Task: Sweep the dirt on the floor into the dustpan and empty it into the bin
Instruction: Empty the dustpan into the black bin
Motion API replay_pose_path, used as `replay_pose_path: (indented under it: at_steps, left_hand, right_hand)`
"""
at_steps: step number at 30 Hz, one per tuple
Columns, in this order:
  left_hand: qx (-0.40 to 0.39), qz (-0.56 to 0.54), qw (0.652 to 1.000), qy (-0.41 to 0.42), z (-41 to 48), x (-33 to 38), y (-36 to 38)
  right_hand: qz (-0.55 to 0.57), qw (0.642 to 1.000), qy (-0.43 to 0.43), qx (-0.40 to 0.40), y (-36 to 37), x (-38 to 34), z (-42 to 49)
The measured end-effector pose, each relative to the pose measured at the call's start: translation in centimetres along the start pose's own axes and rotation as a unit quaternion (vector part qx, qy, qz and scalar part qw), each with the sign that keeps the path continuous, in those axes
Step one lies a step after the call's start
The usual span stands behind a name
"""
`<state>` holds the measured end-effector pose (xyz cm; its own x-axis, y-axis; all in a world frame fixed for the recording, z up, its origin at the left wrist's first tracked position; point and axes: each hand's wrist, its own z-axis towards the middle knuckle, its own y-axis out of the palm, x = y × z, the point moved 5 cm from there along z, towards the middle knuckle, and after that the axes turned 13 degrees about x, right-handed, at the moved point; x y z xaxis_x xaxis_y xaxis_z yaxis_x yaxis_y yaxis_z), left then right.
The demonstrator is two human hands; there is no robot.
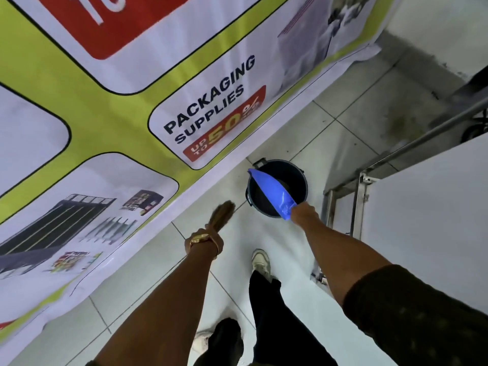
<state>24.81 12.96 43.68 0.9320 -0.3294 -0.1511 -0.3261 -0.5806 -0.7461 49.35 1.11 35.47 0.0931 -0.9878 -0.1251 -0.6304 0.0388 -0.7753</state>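
Emptying the blue dustpan [272,192], tilted over the dark bin [287,178] at 12 o'clock: right hand [303,211] closed around its handle. Left hand [204,243], at 10 o'clock, grips the brush [223,213]. Best keep the pan's lip inside the rim, tilting steeply.

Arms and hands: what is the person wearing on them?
The left hand has a gold watch and a thin gold bangle at the wrist, and that forearm is bare. The right hand wears nothing; a dark, faintly speckled sleeve is pushed up above the bare forearm.
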Motion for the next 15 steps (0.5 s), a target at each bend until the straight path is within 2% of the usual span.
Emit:
replay_pose_path:
  at_steps: [8,15]
  left_hand:
    - [-0.004,-0.012,1.000,-0.015,-0.1,1.1,1.0]
    - [-0.013,-0.003,1.000,-0.026,0.3,0.4,2.2]
  right_hand:
    - [-0.013,0.998,-0.061,0.003,2.2,0.0,1.0]
    - [0.104,0.994,0.042,-0.007,6.1,1.9,0.7]
